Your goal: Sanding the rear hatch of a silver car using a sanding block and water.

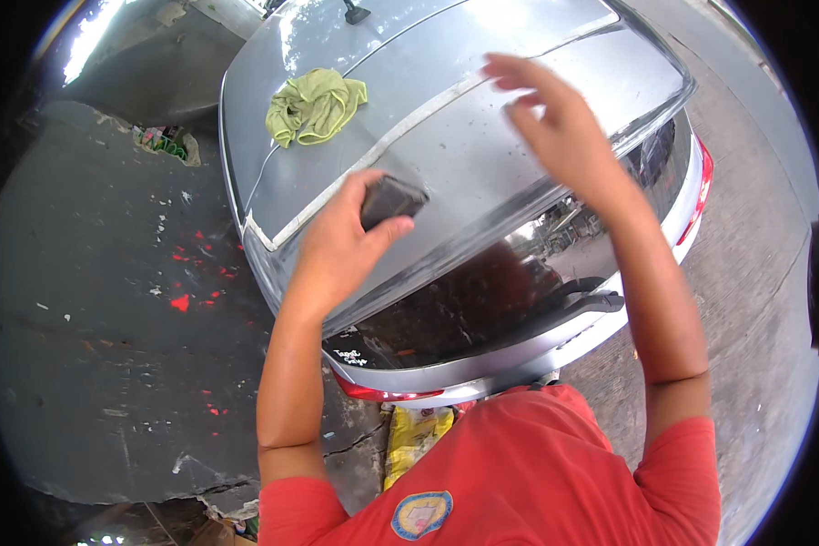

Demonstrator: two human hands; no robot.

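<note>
My left hand is closed around a dark rectangular block that looks like a sanding block. It is at the rear edge of a silver car's roof, and I cannot tell whether the block touches the metal. Farther right, my right hand hovers over the same panel with its fingers apart and nothing in them. A strip of pale masking tape crosses the roof just beyond both hands. Past the tape lies a crumpled yellow-green cloth.
Below the roof edge are the dark rear window and its wiper. A short antenna stands at the far end. A dark wall with red specks runs along the left; a yellow sack sits below the bumper.
</note>
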